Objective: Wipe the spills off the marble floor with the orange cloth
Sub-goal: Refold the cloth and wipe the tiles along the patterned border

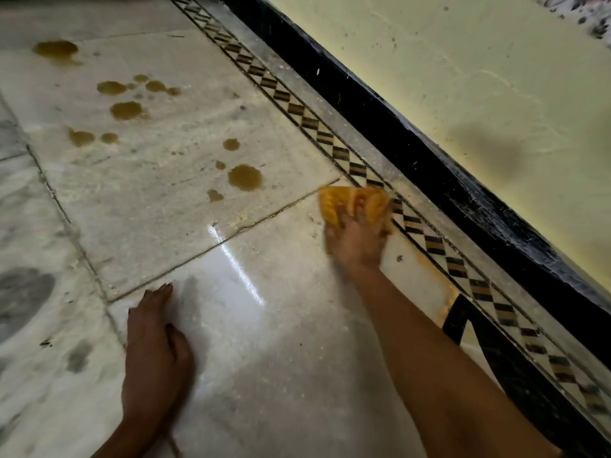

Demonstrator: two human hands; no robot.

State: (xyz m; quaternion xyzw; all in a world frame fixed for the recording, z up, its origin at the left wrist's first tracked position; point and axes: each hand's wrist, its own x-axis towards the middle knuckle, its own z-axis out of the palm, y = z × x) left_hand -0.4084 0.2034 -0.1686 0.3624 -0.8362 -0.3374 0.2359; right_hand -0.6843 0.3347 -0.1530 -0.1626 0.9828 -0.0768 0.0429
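Observation:
The orange cloth (353, 203) lies bunched on the marble floor (281, 325) beside the patterned border strip. My right hand (357, 239) presses on it with fingers dug into the folds. Several brown spills dot the tile to the left: a large one (245, 177) close to the cloth, a cluster (127, 110) further off, and one (57, 50) at the far left. My left hand (155, 345) rests flat on the floor near the bottom, fingers straight, holding nothing.
A black-and-white checkered inlay strip (334, 145) runs diagonally along a black skirting (429, 160) and a pale yellow wall (463, 77). A dark frame piece (463, 322) stands at the lower right. Grey blotches (23, 295) mark the tiles on the left.

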